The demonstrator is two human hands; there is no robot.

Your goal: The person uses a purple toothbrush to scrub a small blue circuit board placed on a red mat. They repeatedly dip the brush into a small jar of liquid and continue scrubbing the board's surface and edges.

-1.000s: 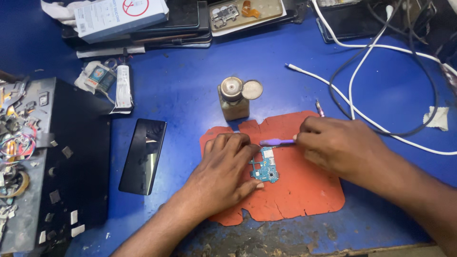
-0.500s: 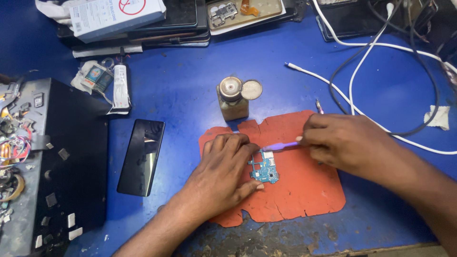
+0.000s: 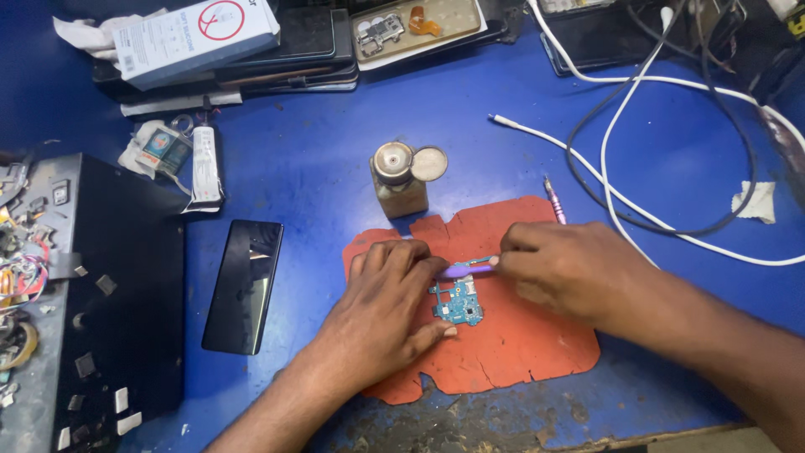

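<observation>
The small teal circuit board [image 3: 459, 303], thin, light and fragile, lies pinned at its edge by the left hand [image 3: 387, 309], while at its 12 o'clock the right hand [image 3: 563, 270] has its grip pressed together on a purple tool [image 3: 464, 269].

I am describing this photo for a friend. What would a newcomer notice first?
First, two hands over a torn orange mat on the blue table: the left hand steadies a small blue circuit board, and the right hand holds a purple tool over it. A dark phone lies to the left.
</observation>
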